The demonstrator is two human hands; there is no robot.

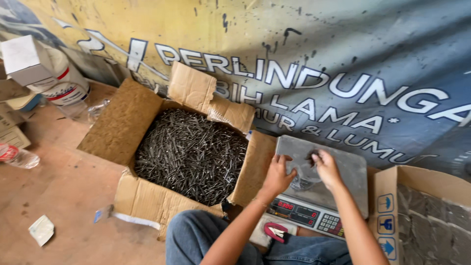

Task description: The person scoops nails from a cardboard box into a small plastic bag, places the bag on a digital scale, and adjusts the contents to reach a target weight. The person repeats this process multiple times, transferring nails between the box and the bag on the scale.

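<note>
My left hand (277, 175) and my right hand (326, 168) both grip a clear plastic bag of nails (304, 177) that rests on the steel pan of a digital scale (343, 172). The left holds the bag's left edge, the right pinches its top right. The scale's display and keypad (308, 216) face me, just above my knees in blue jeans. Left of the scale stands an open cardboard box (122, 122) filled with several loose dark nails (191, 154).
A second cardboard box (390, 196) holding packed clear bags sits at the right. A printed tarpaulin (343, 59) hangs behind. White boxes and a can (64, 83) stand far left, a plastic bottle (17, 156) lies on the brown floor, and a red-handled tool (275, 231) lies by my knee.
</note>
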